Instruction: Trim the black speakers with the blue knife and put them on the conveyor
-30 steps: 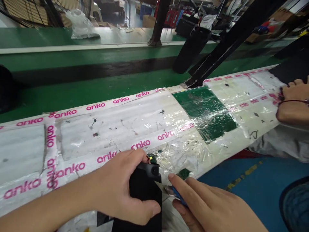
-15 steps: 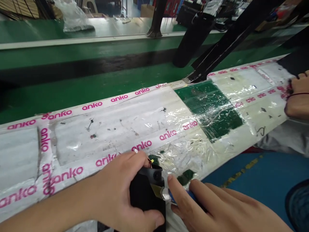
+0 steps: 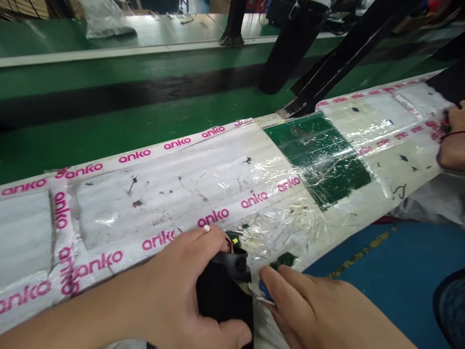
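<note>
My left hand (image 3: pixel 178 286) is wrapped around a black device (image 3: pixel 223 295) at the near edge of the bench, thumb along its lower side. The device has a round lens-like part at its top and thin red wires by my fingertips. My right hand (image 3: pixel 316 310) pinches a small blue-handled tool (image 3: pixel 264 293), its pale metal tip touching the device's right side. Both hands rest over the bench covering (image 3: pixel 174 194), a white sheet under clear film with pink "anko" tape.
A green patch (image 3: pixel 319 160) under film lies to the right on the bench. Another person's hand (image 3: pixel 452 140) rests at the far right edge. Behind is a green conveyor (image 3: pixel 127 121), black posts (image 3: pixel 286 53) and a plastic bag (image 3: pixel 103 22). Blue floor lies below right.
The tool tip has slid slightly lower along the device's right side. The view has tilted down a little. My left hand keeps its hold.
</note>
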